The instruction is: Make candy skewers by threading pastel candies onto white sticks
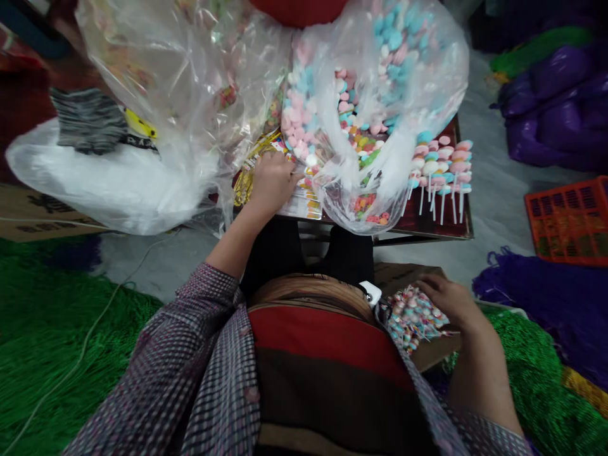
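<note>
My left hand (274, 182) rests at the table's front edge, over printed packets (304, 204) and beside gold twist ties (244, 183). Its fingers are bent together; what they grip, if anything, is too small to name. Low on the right, my right hand (444, 297) hovers at the rim of a cardboard box (434, 354), next to a heap of small wrapped candies (415, 316). Its fingers are blurred and partly hidden. A clear bag (332, 120) of pink and blue candies lies open right of my left hand. Candy skewers on white sticks (441, 164) lie at the table's right end.
Another large plastic bag (190, 82) covers the table's left part, near a striped glove (88, 120). Green netting (47, 342) lies at the lower left. On the right are purple sacks (555, 107), an orange crate (567, 218) and purple netting (541, 304).
</note>
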`<state>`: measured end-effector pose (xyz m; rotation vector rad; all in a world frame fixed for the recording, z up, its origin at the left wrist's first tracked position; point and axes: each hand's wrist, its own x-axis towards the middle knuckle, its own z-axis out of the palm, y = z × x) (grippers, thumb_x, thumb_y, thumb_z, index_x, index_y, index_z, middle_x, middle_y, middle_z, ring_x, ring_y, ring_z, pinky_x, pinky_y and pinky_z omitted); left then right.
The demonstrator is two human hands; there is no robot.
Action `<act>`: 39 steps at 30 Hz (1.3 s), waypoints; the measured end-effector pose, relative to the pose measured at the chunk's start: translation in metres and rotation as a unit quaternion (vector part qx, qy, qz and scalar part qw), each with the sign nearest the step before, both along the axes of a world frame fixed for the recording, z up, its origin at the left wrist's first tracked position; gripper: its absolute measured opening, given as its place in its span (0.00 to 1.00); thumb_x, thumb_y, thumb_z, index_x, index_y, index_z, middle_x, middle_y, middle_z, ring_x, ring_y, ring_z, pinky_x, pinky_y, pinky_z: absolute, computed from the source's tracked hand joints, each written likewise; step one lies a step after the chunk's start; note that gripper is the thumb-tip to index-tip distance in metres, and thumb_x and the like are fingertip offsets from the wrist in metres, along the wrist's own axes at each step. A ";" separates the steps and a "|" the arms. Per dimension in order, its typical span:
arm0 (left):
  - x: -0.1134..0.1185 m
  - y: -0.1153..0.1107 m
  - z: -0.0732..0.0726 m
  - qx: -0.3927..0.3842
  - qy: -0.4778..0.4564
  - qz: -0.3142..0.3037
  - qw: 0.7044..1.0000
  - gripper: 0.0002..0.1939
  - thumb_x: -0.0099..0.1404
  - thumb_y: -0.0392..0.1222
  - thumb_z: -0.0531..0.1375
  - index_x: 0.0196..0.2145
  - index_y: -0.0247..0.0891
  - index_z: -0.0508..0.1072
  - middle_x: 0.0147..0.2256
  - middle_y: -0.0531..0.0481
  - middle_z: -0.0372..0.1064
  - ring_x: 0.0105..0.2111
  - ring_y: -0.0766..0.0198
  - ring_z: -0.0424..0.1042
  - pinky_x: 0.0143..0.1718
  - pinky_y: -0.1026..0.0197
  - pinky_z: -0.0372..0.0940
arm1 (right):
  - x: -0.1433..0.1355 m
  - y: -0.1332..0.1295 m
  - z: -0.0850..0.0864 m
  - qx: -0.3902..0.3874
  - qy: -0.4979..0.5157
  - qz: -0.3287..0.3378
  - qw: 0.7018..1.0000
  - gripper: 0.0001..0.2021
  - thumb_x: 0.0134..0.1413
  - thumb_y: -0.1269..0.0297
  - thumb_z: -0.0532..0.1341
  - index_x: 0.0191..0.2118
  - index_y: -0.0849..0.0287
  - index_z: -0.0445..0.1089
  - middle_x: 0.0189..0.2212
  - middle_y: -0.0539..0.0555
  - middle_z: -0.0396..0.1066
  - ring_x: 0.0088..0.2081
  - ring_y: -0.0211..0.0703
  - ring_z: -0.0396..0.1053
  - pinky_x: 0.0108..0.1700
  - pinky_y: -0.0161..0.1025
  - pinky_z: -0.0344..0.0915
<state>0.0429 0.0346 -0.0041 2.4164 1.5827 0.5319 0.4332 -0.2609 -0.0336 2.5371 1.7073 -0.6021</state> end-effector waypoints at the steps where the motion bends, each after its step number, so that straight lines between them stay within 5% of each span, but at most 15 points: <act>1: 0.004 0.003 -0.002 -0.005 0.007 0.003 1.000 0.11 0.70 0.46 0.59 0.38 0.37 0.77 0.47 0.37 0.73 0.54 0.43 0.68 0.58 0.42 0.60 | -0.004 0.003 -0.002 0.004 0.031 -0.012 0.999 0.20 0.55 0.47 0.57 0.39 0.54 0.81 0.37 0.58 0.84 0.36 0.54 0.81 0.39 0.46 0.75; 5: 0.012 0.010 -0.015 0.002 0.006 0.005 1.000 0.08 0.67 0.44 0.62 0.40 0.39 0.76 0.47 0.39 0.74 0.53 0.45 0.68 0.57 0.43 0.61 | -0.034 0.023 0.005 0.090 0.111 -0.024 0.989 0.21 0.58 0.48 0.56 0.45 0.55 0.80 0.44 0.59 0.83 0.44 0.54 0.81 0.51 0.49 0.75; 12: 0.008 0.019 -0.038 0.037 -0.069 -0.004 0.997 0.05 0.66 0.39 0.59 0.32 0.42 0.74 0.42 0.41 0.75 0.46 0.48 0.69 0.52 0.42 0.63 | -0.074 0.050 0.026 0.193 0.192 -0.006 0.962 0.16 0.61 0.50 0.59 0.40 0.53 0.80 0.42 0.58 0.84 0.44 0.56 0.82 0.54 0.56 0.76; 16: 0.006 0.020 -0.037 0.052 -0.096 0.001 0.994 0.04 0.67 0.41 0.60 0.33 0.42 0.74 0.41 0.42 0.74 0.48 0.47 0.68 0.53 0.41 0.62 | -0.101 0.073 0.047 0.231 0.232 0.030 0.944 0.13 0.62 0.53 0.60 0.40 0.53 0.80 0.40 0.56 0.84 0.42 0.53 0.82 0.51 0.52 0.76; 22: 0.007 0.028 -0.025 0.024 -0.060 0.008 0.998 0.04 0.65 0.41 0.63 0.35 0.40 0.76 0.44 0.38 0.75 0.52 0.42 0.67 0.55 0.38 0.59 | -0.165 0.136 0.070 0.296 0.278 0.175 0.897 0.11 0.64 0.60 0.59 0.41 0.52 0.80 0.40 0.55 0.84 0.41 0.48 0.81 0.49 0.46 0.76; 25: 0.008 0.034 -0.028 0.024 -0.048 -0.017 0.998 0.05 0.66 0.39 0.60 0.33 0.40 0.76 0.41 0.39 0.75 0.50 0.44 0.68 0.56 0.37 0.58 | -0.193 0.176 0.065 0.295 0.257 0.243 0.888 0.14 0.66 0.62 0.56 0.44 0.55 0.80 0.43 0.57 0.83 0.45 0.48 0.80 0.51 0.46 0.74; 29: 0.009 0.040 -0.039 0.068 -0.076 -0.024 0.994 0.08 0.67 0.38 0.58 0.32 0.41 0.76 0.40 0.42 0.76 0.47 0.48 0.70 0.56 0.38 0.59 | -0.212 0.215 0.049 0.240 0.202 0.261 0.913 0.14 0.66 0.66 0.55 0.44 0.57 0.79 0.45 0.59 0.82 0.48 0.51 0.78 0.52 0.48 0.71; 33: 0.011 0.046 -0.044 0.043 -0.103 0.010 0.994 0.03 0.65 0.41 0.62 0.34 0.41 0.75 0.42 0.42 0.76 0.49 0.48 0.70 0.56 0.41 0.61 | -0.213 0.224 0.038 0.202 0.172 0.271 0.925 0.14 0.66 0.67 0.55 0.43 0.59 0.79 0.43 0.61 0.82 0.48 0.53 0.77 0.53 0.48 0.70; 39: 0.017 0.056 -0.027 -0.049 -0.078 0.041 0.995 0.04 0.63 0.33 0.62 0.37 0.39 0.74 0.45 0.39 0.73 0.52 0.45 0.71 0.57 0.41 0.62 | -0.209 0.221 0.034 0.216 0.188 0.277 0.917 0.13 0.66 0.67 0.55 0.43 0.56 0.79 0.43 0.58 0.81 0.48 0.51 0.76 0.54 0.47 0.69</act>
